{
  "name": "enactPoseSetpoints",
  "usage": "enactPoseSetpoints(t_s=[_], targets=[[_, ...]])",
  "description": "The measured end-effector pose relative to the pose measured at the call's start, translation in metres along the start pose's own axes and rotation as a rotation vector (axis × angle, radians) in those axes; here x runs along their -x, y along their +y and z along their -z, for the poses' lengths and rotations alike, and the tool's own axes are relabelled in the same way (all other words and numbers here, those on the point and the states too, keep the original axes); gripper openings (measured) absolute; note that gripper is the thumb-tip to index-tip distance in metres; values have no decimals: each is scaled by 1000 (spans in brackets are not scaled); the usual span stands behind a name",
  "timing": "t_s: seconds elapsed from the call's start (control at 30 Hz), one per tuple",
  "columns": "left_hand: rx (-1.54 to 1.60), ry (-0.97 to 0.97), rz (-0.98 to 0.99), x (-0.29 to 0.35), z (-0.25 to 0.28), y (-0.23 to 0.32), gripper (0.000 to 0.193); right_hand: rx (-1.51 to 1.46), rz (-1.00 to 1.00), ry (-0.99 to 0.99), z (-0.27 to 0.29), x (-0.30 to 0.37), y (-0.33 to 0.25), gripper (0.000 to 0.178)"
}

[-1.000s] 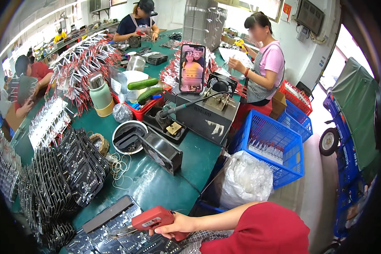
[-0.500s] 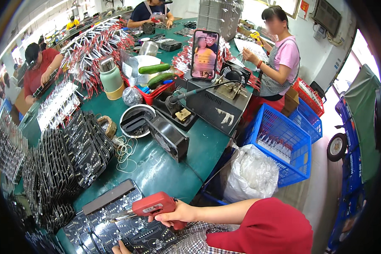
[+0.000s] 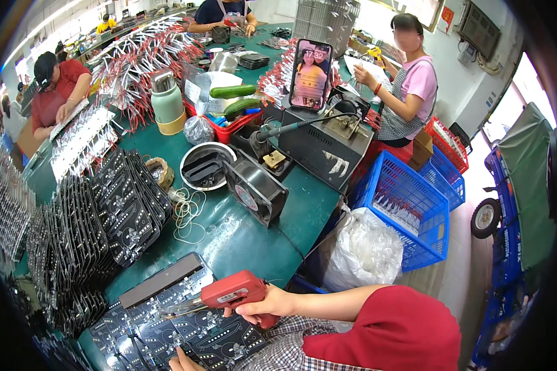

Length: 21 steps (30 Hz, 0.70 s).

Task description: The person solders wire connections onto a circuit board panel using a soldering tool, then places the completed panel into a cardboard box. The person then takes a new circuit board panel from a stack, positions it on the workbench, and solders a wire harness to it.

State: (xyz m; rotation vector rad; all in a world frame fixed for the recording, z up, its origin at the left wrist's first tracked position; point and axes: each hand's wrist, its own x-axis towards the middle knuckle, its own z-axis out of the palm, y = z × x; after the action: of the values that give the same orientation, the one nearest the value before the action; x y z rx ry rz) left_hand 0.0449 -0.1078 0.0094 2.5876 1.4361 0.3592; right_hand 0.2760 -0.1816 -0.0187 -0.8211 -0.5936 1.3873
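My right hand [image 3: 271, 304] is closed around the handle of a red soldering gun [image 3: 234, 290]. Its thin metal tip reaches left, over a black circuit board [image 3: 215, 339] with white markings and small bright parts. More such boards lie side by side here, with a dark grey bar [image 3: 161, 280] along their far edge. At the lower edge my left hand [image 3: 184, 362] shows only in part, fingers stretched out and touching the board; the rest of it is out of view.
Stacked black boards [image 3: 74, 229] stand at left. Beyond the work are a black fan [image 3: 257, 191], a white bowl [image 3: 205, 167], a green flask [image 3: 167, 102] and a propped phone [image 3: 310, 74]. Blue crates [image 3: 408, 210] and a white bag [image 3: 368, 247] sit at right. Co-workers work around the table.
The view has shifted slightly. My right hand still holds the soldering gun over the boards, and my left fingers remain at the board's near side. The co-worker at left now handles a pale board.
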Motion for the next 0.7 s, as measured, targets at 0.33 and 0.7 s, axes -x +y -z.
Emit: enactPoseSetpoints(t_s=[0.33,0.7], targets=[[42,63,-25,0,-2,-2,26,41,-41,9,0,-1,-1,38],[53,73,-17,-1,-4,3,26,50,-1,30,0,-1,-5,39]])
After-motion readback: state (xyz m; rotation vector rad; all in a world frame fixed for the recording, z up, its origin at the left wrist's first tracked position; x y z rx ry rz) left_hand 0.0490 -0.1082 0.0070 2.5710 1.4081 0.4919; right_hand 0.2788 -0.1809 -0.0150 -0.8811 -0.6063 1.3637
